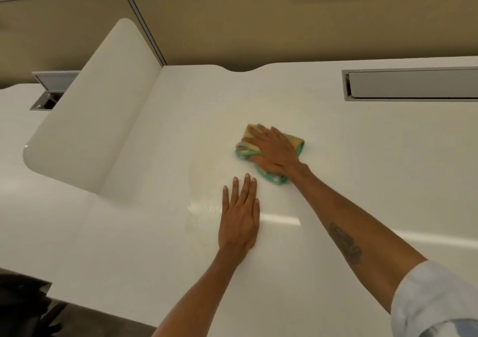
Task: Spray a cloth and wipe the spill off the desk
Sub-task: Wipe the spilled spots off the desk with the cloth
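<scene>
A green and orange cloth (297,144) lies bunched on the white desk (362,155), near its middle. My right hand (274,153) presses flat on the cloth with fingers spread and covers most of it. My left hand (240,215) rests palm down on the desk just in front of the cloth, fingers together and holding nothing. A faint wet spill (204,202) shows as a pale sheen to the left of my left hand. No spray bottle is in view.
A white curved divider panel (90,119) stands upright at the left. A grey cable slot (413,84) runs along the back right, and an open grey hatch (49,91) sits far left. A tan partition wall (258,21) closes the back. The desk's front edge drops off at bottom left.
</scene>
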The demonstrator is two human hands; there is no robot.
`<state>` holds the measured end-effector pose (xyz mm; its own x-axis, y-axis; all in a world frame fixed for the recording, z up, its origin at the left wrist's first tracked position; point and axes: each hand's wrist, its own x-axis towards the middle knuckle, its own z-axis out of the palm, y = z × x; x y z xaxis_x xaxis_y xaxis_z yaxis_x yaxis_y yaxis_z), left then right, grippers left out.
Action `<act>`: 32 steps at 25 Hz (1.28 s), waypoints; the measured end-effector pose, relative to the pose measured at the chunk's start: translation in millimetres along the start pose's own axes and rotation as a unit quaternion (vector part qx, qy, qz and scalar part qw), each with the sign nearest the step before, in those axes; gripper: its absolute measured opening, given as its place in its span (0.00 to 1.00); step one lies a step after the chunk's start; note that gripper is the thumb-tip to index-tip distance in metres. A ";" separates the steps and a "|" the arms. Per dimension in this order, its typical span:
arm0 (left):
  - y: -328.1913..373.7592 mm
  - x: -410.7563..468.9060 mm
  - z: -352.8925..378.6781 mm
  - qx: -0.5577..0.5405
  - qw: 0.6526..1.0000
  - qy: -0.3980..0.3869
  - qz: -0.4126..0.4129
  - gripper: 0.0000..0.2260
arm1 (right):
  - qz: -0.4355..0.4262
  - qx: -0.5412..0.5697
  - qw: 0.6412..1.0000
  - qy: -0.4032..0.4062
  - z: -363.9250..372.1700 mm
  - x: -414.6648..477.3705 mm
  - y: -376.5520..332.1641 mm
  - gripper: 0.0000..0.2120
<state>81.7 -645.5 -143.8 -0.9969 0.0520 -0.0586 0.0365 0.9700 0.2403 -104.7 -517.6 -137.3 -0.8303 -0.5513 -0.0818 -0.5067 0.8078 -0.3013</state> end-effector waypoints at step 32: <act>-9.8 -11.8 7.4 -0.049 0.998 0.007 0.041 0.24 | -0.208 0.090 0.971 -0.075 18.7 69.3 -101.8 0.22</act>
<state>93.6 -653.9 -152.6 -0.9918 0.1261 -0.0216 0.1114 0.9347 0.3375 -106.3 -642.0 -130.1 -0.5128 -0.8570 -0.0511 -0.7304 0.4668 -0.4986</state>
